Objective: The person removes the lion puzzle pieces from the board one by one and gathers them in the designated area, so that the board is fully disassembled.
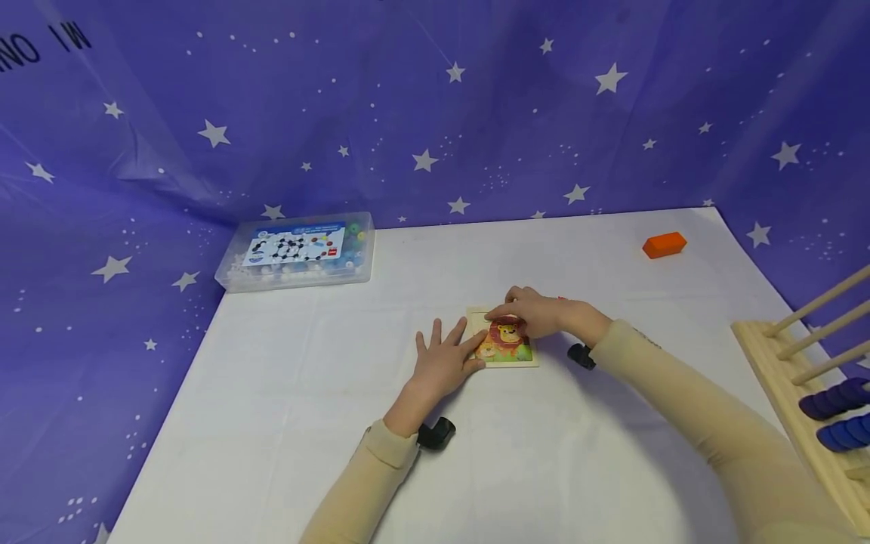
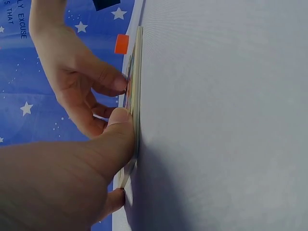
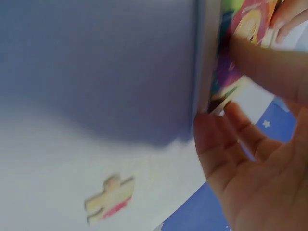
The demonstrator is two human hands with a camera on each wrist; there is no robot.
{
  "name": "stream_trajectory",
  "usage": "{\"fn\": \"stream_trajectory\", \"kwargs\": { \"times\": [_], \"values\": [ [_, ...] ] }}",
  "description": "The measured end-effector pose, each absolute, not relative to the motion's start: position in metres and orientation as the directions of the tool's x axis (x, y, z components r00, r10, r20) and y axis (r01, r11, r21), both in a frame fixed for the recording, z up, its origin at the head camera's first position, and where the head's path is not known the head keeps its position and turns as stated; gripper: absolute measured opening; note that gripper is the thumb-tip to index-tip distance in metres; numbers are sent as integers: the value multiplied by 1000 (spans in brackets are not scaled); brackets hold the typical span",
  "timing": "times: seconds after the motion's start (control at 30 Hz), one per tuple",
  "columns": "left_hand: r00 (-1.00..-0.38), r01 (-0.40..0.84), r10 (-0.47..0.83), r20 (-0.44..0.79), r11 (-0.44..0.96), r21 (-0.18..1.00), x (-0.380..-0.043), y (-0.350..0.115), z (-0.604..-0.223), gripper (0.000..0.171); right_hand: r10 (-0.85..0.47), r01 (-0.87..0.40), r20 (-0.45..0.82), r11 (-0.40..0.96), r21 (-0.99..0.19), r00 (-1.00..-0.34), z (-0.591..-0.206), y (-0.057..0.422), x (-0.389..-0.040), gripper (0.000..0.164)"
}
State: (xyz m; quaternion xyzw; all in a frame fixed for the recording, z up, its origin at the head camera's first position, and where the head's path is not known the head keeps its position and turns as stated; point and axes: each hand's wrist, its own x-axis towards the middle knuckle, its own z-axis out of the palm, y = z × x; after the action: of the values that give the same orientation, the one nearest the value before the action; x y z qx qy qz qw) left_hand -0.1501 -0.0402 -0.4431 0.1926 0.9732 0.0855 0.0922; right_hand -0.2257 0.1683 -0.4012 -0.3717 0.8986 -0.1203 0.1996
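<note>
Working with both hands at a small wood-rimmed lion puzzle (image 1: 508,338) near the middle of a white counter (image 1: 272,393). Reaching over its left part with the left hand (image 1: 438,368), with fingers spread wide and nearly straight; touching the board with index finger and thumb, not curled round anything. Holding the right hand (image 1: 537,312) over the far right part of the puzzle, with fingers bent. Resting its thumb on the lion picture, as seen from the right wrist, with other fingertips at the board's edge; cannot tell whether pinching a piece there. Can also see, blurred, a loose puzzle piece (image 3: 109,199) with a pinkish-red patch, lying on the counter apart from the board. Wearing beige sleeves (image 1: 686,400), with a black device (image 1: 436,434) at each wrist.

Can see a clear plastic box (image 1: 294,253) with a printed label at the counter's far left corner. Can pick out an orange block (image 1: 664,245) at the far right, well apart from the puzzle. Note, at the right edge, a wooden frame (image 1: 791,412) with rods and purple rings (image 1: 834,399), plus blue ones nearer. See behind the counter a purple-blue sheet (image 1: 381,113) patterned with white stars and dots.
</note>
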Motion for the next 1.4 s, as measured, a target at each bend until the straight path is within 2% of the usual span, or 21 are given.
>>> {"fn": "stream_trajectory", "kwargs": {
  "times": [0.33,0.8,1.03,1.3,1.4],
  "values": [
    [-908,372,397,-133,911,181,-150,-41,-444,54,-701,-623,-384,712,-325,-601,-398,162,-237,59],
    [-908,374,398,-130,911,176,-146,-40,-440,53,-725,-624,-372,689,-370,-580,-394,145,-243,48],
    [-910,369,393,-130,912,178,-146,-41,-440,54,-774,-675,-274,632,-380,-571,-400,150,-247,28],
    [-910,369,391,-135,916,159,-147,-40,-440,54,-786,-683,-166,604,-412,-595,-409,161,-245,37],
    [-910,370,392,-135,915,163,-146,-39,-440,54,-782,-689,-128,604,-402,-611,-412,163,-243,35]
  ]
}}
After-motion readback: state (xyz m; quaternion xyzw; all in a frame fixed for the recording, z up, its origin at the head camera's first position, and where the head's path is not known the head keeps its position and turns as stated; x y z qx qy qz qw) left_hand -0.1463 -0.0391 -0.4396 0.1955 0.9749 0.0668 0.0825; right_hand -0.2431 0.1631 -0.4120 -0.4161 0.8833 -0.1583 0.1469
